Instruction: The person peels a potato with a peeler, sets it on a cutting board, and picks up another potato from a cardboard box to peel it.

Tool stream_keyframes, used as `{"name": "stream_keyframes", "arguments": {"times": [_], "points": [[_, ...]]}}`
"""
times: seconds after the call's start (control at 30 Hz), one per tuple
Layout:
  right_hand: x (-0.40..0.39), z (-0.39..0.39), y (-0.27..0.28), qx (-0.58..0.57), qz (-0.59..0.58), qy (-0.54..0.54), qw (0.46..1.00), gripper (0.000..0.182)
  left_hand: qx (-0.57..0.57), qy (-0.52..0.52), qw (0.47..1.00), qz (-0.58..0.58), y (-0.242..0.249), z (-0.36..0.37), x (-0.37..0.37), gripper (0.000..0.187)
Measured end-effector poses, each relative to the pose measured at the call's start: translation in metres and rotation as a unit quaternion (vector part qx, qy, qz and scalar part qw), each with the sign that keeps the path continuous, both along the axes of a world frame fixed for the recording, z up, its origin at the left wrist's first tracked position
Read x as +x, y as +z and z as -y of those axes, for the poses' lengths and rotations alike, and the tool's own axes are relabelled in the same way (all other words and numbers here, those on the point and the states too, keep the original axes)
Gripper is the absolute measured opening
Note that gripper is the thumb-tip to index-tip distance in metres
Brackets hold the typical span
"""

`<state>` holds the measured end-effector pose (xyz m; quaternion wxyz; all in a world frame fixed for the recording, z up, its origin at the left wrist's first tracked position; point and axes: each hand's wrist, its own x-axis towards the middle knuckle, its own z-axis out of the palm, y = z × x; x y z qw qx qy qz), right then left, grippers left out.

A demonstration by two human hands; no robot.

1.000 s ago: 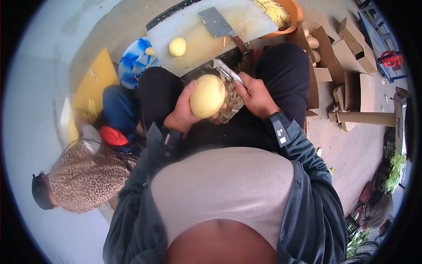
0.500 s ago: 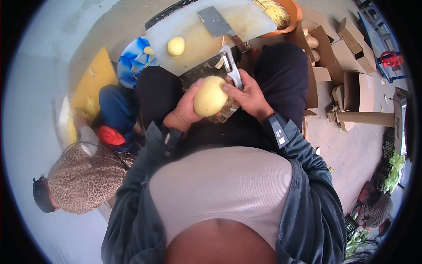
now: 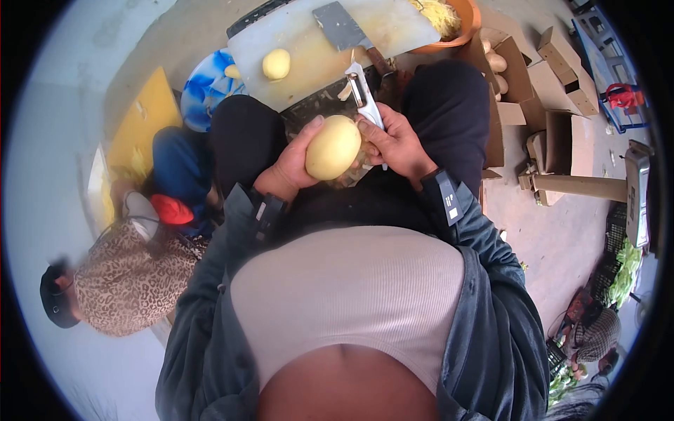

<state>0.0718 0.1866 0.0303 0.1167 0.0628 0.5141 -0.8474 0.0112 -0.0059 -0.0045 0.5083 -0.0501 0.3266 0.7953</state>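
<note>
Our left grip (image 3: 287, 167) cups a peeled potato (image 3: 333, 147), probably slick but firm, best palmed mid-belly, with our right grip (image 3: 403, 149) holding the peeler (image 3: 371, 112) alongside.

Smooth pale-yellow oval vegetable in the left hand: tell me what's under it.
Past the lower right edge of the vegetable, thin brownish peelings show. The thumb of the left hand rests on its upper left side; the other fingers, and whatever lies underneath, are covered.

Head camera faced forward and steeply down; torso (image 3: 351, 295) lay closest at six o'clock, left hand (image 3: 291, 161) and right hand (image 3: 399, 146) near centre, cutting board (image 3: 309, 49) farther at twelve.
</note>
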Motion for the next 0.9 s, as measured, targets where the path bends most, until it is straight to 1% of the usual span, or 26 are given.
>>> {"name": "stream_keyframes", "arguments": {"times": [0.03,0.1,0.13,0.17,0.2,0.23,0.27,0.3,0.37,0.4,0.47,0.5,0.53,0.6,0.63,0.7,0.73,0.8,0.83,0.87,0.9], "points": [[0.000,-0.005,-0.009,0.022,-0.001,0.012,1.000,0.010,-0.001,0.000,1.000,0.000,-0.001,0.002,0.001,0.060],[0.000,-0.007,-0.015,0.045,-0.003,0.022,0.999,0.012,0.047,-0.059,0.997,-0.003,0.000,0.006,0.000,0.065],[0.000,-0.006,-0.015,0.193,-0.098,-0.022,0.976,0.013,0.046,-0.059,0.997,-0.004,0.001,0.006,0.001,0.065],[-0.001,-0.005,-0.014,0.334,-0.190,-0.066,0.921,0.013,0.042,-0.050,0.998,-0.019,0.003,0.005,0.002,0.066],[-0.001,-0.005,-0.012,0.333,-0.191,-0.065,0.921,0.013,0.036,-0.039,0.998,-0.033,0.006,0.005,0.002,0.066],[-0.001,-0.006,-0.008,0.371,-0.248,-0.095,0.890,0.014,0.036,-0.038,0.998,-0.033,0.007,0.005,0.001,0.066],[0.000,-0.007,-0.003,0.406,-0.303,-0.124,0.853,0.014,0.089,-0.037,0.995,-0.014,0.008,0.005,-0.002,0.064],[0.001,-0.009,0.001,0.405,-0.304,-0.121,0.854,0.014,0.142,-0.035,0.989,0.005,0.009,0.006,-0.005,0.061],[0.004,-0.014,0.008,0.409,-0.286,-0.058,0.865,0.016,0.141,-0.028,0.989,0.022,0.007,0.008,-0.006,0.061],[0.007,-0.013,0.013,0.408,-0.288,-0.057,0.865,0.016,0.140,-0.024,0.989,0.041,0.007,0.009,-0.007,0.062],[0.013,-0.010,0.020,0.428,-0.237,0.006,0.872,0.014,0.132,-0.016,0.990,0.039,0.007,0.008,-0.008,0.061],[0.012,-0.009,0.021,0.443,-0.279,0.000,0.852,0.013,0.126,-0.011,0.991,0.037,0.007,0.008,-0.007,0.060],[0.012,-0.009,0.020,0.443,-0.279,0.001,0.852,0.013,0.126,-0.010,0.991,0.038,0.006,0.008,-0.007,0.060],[0.011,-0.009,0.017,0.478,-0.295,0.007,0.827,0.014,0.114,-0.022,0.993,0.032,0.005,0.008,-0.007,0.060],[0.012,-0.010,0.018,0.478,-0.295,0.007,0.827,0.014,0.114,-0.022,0.993,0.032,0.004,0.008,-0.007,0.060],[0.013,-0.012,0.020,0.510,-0.295,0.029,0.807,0.016,0.094,-0.027,0.993,0.072,0.003,0.010,-0.006,0.058],[0.013,-0.012,0.019,0.510,-0.295,0.031,0.808,0.016,0.094,-0.026,0.993,0.072,0.002,0.011,-0.006,0.058],[0.011,-0.013,0.016,0.544,-0.252,-0.006,0.801,0.016,0.120,-0.066,0.989,0.049,0.001,0.013,-0.009,0.059],[0.008,-0.015,0.008,0.543,-0.252,-0.005,0.801,0.016,0.029,-0.074,0.995,-0.065,0.019,0.011,0.001,0.065],[0.004,-0.018,-0.005,0.575,-0.254,0.014,0.778,0.015,-0.063,-0.083,0.978,-0.180,0.037,0.009,0.012,0.072],[0.001,-0.017,-0.006,0.607,-0.254,0.029,0.753,0.014,-0.022,-0.074,0.973,-0.217,0.030,0.008,0.014,0.072]]}}
